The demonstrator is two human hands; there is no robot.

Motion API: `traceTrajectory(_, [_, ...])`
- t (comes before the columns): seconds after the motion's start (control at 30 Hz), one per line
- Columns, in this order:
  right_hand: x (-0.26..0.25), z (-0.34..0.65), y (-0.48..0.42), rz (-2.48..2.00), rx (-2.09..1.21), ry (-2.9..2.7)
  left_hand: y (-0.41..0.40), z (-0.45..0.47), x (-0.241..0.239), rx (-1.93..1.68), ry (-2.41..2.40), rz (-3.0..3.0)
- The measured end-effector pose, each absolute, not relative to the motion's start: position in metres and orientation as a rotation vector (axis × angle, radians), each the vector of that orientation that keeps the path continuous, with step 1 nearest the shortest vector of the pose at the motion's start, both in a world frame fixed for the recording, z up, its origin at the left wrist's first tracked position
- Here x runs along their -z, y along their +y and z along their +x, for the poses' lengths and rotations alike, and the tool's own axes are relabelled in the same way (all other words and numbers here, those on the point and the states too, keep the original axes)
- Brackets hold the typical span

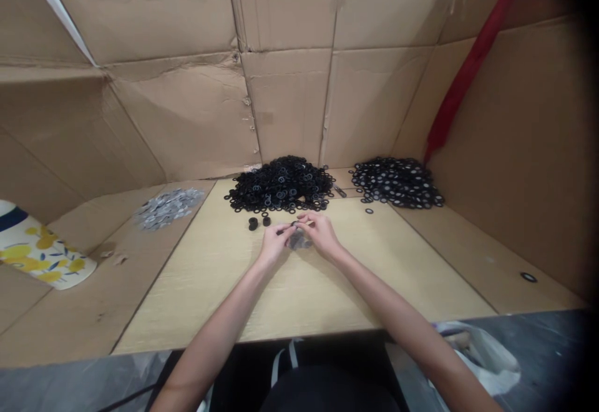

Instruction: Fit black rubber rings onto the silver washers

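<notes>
My left hand (275,241) and my right hand (320,232) meet over the middle of the yellowish board. Both are closed, with fingertips pinched on a small black ring (294,223) between them. A further dark bit shows in my left fingers, too small to make out. Just below the fingertips lie several thin grey discs (300,241) on the board. Left of my left hand stand short stacks of black rings (253,223). Behind both hands rises a large heap of loose black rings (283,184).
At the back right is a pile of black rings with pale centres (397,182). Silvery discs (171,207) lie on the left. A patterned bottle (44,253) stands far left. A small tool (339,191) lies by the heap. Cardboard walls (290,106) enclose the work surface; a single ring (528,277) lies far right.
</notes>
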State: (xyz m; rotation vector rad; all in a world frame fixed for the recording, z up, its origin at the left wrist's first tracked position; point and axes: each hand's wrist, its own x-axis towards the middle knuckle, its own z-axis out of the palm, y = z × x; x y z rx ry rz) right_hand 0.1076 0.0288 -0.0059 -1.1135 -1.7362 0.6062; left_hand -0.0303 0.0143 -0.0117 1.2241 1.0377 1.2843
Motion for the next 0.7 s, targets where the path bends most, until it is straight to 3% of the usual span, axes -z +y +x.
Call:
traceTrajectory(0.17, [0.0036, 0.1059, 0.0232, -1.065, -0.520, -1.813, 0.0183, -0.0305, 0.0157, -1.283, 0.967, 1.051])
traceTrajectory(0.3, [0.0047, 0.1041, 0.0245, -1.051, -0.705, -1.670, 0.0183, -0.0312, 0.0151, -1.245, 0.971, 0.987])
traceTrajectory(0.47, [0.0081, 0.1058, 0.0295, -1.041, -1.068, -1.493, 0.0152, -0.0337, 0.0109, -1.193, 1.107, 1.384])
traceTrajectory(0.7, [0.0108, 0.1053, 0.0312, -1.061, -1.011, -1.456, 0.0139, -0.0370, 0.0075, -1.165, 1.203, 1.732])
